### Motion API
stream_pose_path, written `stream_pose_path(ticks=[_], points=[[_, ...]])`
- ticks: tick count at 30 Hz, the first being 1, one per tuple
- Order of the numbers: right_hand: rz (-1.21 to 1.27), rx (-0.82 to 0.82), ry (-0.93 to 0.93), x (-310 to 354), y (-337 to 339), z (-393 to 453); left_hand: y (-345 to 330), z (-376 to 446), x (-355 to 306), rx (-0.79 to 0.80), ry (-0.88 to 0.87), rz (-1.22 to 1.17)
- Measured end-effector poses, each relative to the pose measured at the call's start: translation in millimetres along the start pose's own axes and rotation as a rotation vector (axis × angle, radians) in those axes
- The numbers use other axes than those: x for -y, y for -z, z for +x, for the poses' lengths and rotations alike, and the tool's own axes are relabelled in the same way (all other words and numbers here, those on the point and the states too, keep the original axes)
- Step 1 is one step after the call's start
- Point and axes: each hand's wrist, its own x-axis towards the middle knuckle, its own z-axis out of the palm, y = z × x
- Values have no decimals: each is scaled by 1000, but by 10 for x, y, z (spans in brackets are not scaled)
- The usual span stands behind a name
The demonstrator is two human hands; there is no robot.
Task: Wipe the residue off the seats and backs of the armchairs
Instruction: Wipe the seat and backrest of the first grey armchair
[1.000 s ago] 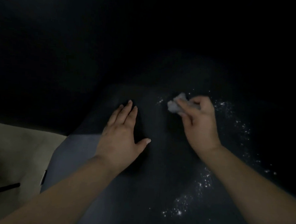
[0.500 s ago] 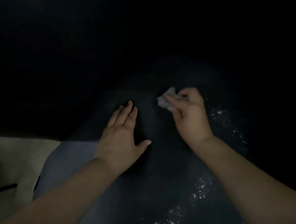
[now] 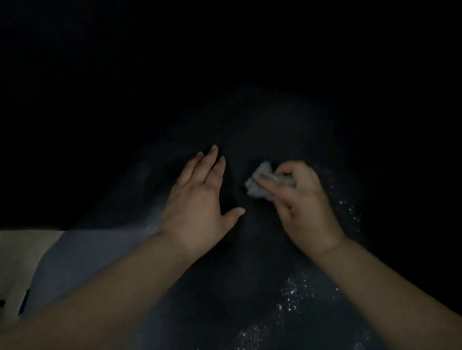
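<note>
Armchair seat (image 3: 217,295): dark blue-grey, fills lower middle of view, back lost in darkness. Pale floor (image 3: 5,258) at left. Left hand (image 3: 198,208) flat on seat, fingers straight, thumb spread. Right hand (image 3: 301,206) grasping crumpled white cloth (image 3: 262,182) against seat. White residue specks (image 3: 290,300) scattered right and below. No readable writing.

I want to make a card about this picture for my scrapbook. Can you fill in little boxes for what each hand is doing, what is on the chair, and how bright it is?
left hand: left hand lies flat on the seat, fingers straight, holding nothing
right hand: right hand grips a crumpled tissue against the seat
chair: dark armchair seat
mess: white specks near the right forearm, more beyond the right hand
floor: pale floor at the left
light: very dim; the top of the picture is too dark to read
</note>
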Motion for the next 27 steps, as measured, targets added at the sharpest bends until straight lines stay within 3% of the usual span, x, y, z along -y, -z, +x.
stream_pose_path(ticks=[1, 6, 9, 11, 12, 17, 22, 27], points=[[-24, -8, 25, -51, 53, -92, -8, 5, -16, 4, -6, 1], [-24, -165, -190, -289, 118, 341, -26, -5, -56, 11, -6, 13], [79, -196, -117, -49, -64, 390, -35, 13, -76, 12, -4, 31], [65, -74, 86, 39, -31, 127, -33, 31, -90, 16, -5, 39], [-7, -67, 99, -23, 0, 5, -28, 38, -96, 20, -9, 42], [104, -254, -287, -439, 256, 52, -52, 69, -171, 35, -45, 45], [38, -79, -104, -237, 182, -384, -89, 143, -276, 43, -66, 42], [38, -229, -387, -628, 434, -167, -134, 172, -341, 72, -90, 44]])
